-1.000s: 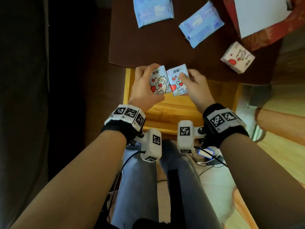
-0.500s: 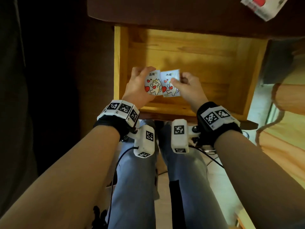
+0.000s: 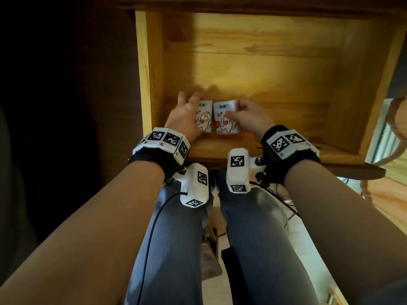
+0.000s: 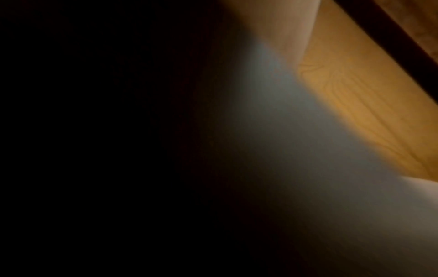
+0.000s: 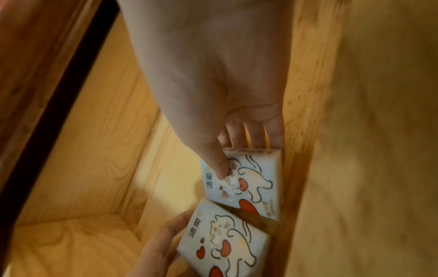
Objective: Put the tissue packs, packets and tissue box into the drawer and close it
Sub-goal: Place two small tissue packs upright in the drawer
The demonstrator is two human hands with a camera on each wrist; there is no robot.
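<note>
Two small tissue packs printed with a cat and red hearts lie side by side low in the open wooden drawer (image 3: pixel 149 69), near its front left corner. My left hand (image 3: pixel 193 107) grips the left tissue pack (image 3: pixel 205 119), thumb across its face. With my right hand (image 3: pixel 235 111) I pinch the right tissue pack (image 3: pixel 225 121). In the right wrist view the thumb presses on the right pack (image 5: pixel 251 180), fingers (image 5: pixel 253 135) behind it, and the left pack (image 5: pixel 225 238) sits just beyond. The left wrist view is mostly dark, with a blurred pack (image 4: pixel 296 150) close to the lens.
The drawer floor (image 3: pixel 275 69) is bare wood behind and to the right of the packs. The dark table edge (image 3: pixel 242 3) overhangs the back of the drawer. My knees (image 3: pixel 176 238) sit just below the drawer front (image 3: pixel 286 160).
Both hands have come down from the table edge into the drawer with the two packs, which now sit low by the front wall. The table top has left the view.
</note>
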